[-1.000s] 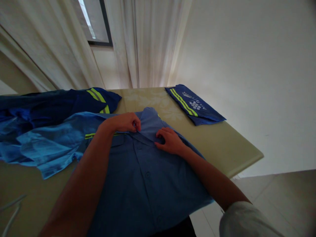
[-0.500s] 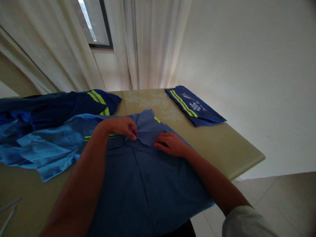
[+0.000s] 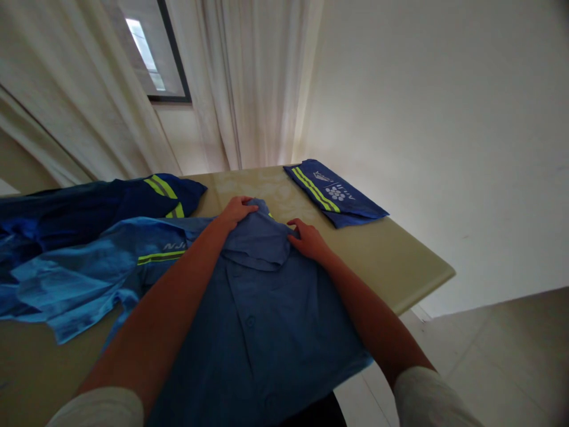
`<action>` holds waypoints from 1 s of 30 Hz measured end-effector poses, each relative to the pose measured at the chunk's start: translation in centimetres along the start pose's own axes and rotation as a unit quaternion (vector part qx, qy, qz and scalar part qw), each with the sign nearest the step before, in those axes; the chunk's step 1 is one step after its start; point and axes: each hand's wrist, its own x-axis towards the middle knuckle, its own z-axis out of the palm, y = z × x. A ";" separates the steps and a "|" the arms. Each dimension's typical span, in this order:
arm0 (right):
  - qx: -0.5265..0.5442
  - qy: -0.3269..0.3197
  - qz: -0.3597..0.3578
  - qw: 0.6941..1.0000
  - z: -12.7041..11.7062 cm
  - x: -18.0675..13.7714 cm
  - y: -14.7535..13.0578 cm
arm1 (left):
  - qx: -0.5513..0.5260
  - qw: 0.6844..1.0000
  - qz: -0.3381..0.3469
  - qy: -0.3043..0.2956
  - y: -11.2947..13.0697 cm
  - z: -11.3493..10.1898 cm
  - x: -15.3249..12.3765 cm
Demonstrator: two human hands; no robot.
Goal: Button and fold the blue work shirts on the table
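Observation:
A blue work shirt (image 3: pixel 284 320) lies front up in front of me, its buttoned placket running toward me and its near hem hanging over the table edge. One sleeve stretches out to the left, with a yellow reflective strip across the chest. My left hand (image 3: pixel 240 212) is closed on the far side of the shirt's collar (image 3: pixel 258 237), thumb on top. At the collar's right side, my right hand (image 3: pixel 307 238) grips the cloth near the shoulder with bent fingers. Part of its fingertips is hidden by the fabric.
The shirt rests on a yellowish table (image 3: pixel 377 267). A folded dark blue garment (image 3: pixel 342 193) with yellow stripes and a printed logo sits at the far right. Another dark blue garment (image 3: pixel 111 204) lies rumpled at the far left. Curtains, a window and a white wall stand behind.
My left hand has moved away from me to the collar's far edge, and my right hand slightly up along its right side. The collar now lies fuller and rounder over the shirt front.

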 end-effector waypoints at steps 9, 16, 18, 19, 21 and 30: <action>-0.044 0.032 0.026 0.998 0.5 -0.2 -0.1 | 0.069 0.992 0.101 -0.024 0.1 1.5 2.1; -0.063 0.028 0.022 0.997 0.6 0.1 0.4 | 0.295 0.951 0.070 -0.061 0.5 0.7 3.1; -0.059 0.027 0.020 0.998 0.6 0.3 0.6 | 0.282 0.951 0.095 -0.086 0.9 0.6 3.0; -0.057 0.025 0.021 0.998 0.6 0.4 0.8 | 0.274 0.952 0.119 -0.070 1.2 0.6 2.7; -0.051 0.018 0.026 0.998 0.5 0.6 0.9 | 0.262 0.950 0.170 -0.017 1.5 0.4 1.8; -0.011 0.045 0.043 0.998 0.7 0.3 0.8 | 0.425 0.874 0.101 0.213 -5.3 -16.7 -10.2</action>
